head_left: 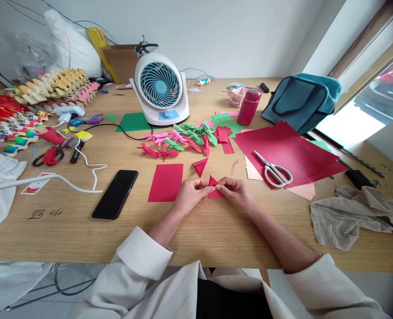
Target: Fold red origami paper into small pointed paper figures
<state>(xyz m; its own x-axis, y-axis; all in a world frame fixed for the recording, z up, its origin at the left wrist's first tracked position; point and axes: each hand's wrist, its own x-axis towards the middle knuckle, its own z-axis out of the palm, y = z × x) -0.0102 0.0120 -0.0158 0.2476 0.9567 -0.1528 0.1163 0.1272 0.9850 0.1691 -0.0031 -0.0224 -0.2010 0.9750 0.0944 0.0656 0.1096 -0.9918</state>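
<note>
Between my two hands is a small piece of red paper (217, 194), its top folded to a point. My left hand (193, 193) pinches its left side with thumb and fingers. On the opposite side, my right hand (233, 191) grips the paper the same way, the thumbs close together. Just beyond lies a folded red paper triangle (200, 167). A flat red paper rectangle (165, 182) rests left of my left hand. Farther back is a heap of folded green, pink and red paper pieces (183, 138).
White-handled scissors (278, 174) lie on large red sheets (289, 150) at the right. A black phone (115, 194) is at the left. Behind stand a white fan (159, 88), a red flask (249, 107) and a blue bag (296, 102). Another person's white sleeve (0, 186) shows at far left.
</note>
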